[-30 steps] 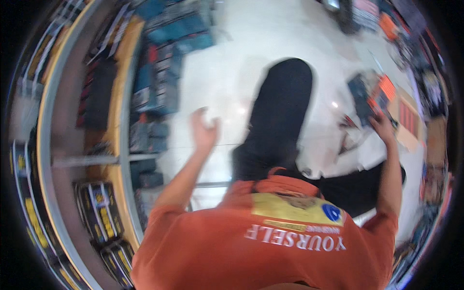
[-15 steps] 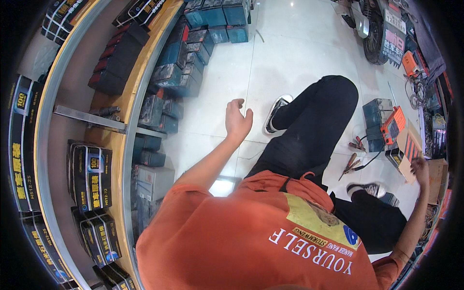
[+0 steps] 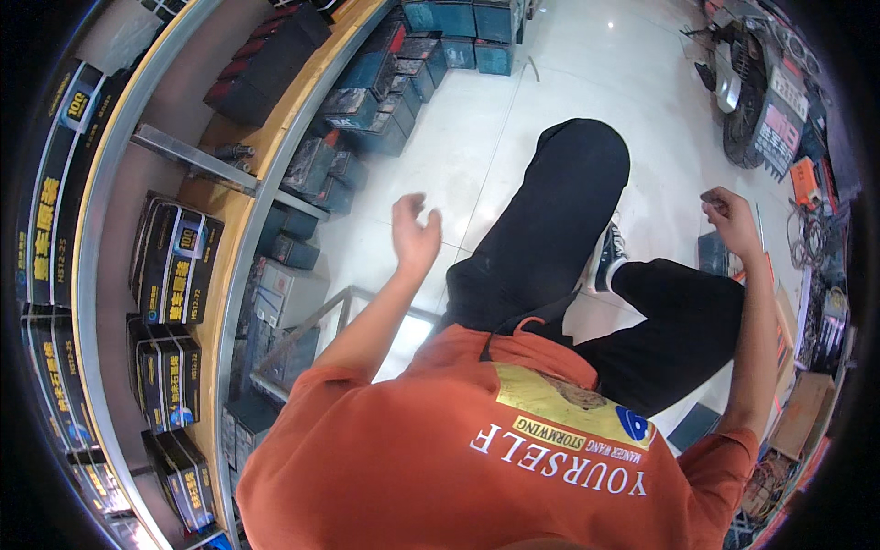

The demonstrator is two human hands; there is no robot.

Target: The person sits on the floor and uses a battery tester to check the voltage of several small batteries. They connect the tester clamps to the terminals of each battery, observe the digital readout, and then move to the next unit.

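Observation:
My left hand (image 3: 417,234) hangs in mid-air over the white tiled floor, thumb apart from the fingers, with nothing in it. The nearest things to it are the old batteries (image 3: 380,133) stacked along the shelf foot. On the other side, my right hand (image 3: 733,225) is raised with its fingers loosely bent and parted, and I see nothing in it. Below and behind it a dark battery (image 3: 712,254) stands on the floor, partly hidden by the wrist. My bent leg in black trousers (image 3: 559,192) lies between the two hands.
A shelf on the left holds boxed batteries (image 3: 179,261). A metal-framed stand (image 3: 344,307) is beside my left forearm. At the upper right are a motorcycle (image 3: 747,101), an orange device (image 3: 807,181) and coiled cables (image 3: 808,234). A cardboard box (image 3: 805,411) sits at the right.
My right hand has come away from the boxes at the right, moving forward and inward. My legs have shifted in a step, and the view has turned. My left hand stays empty.

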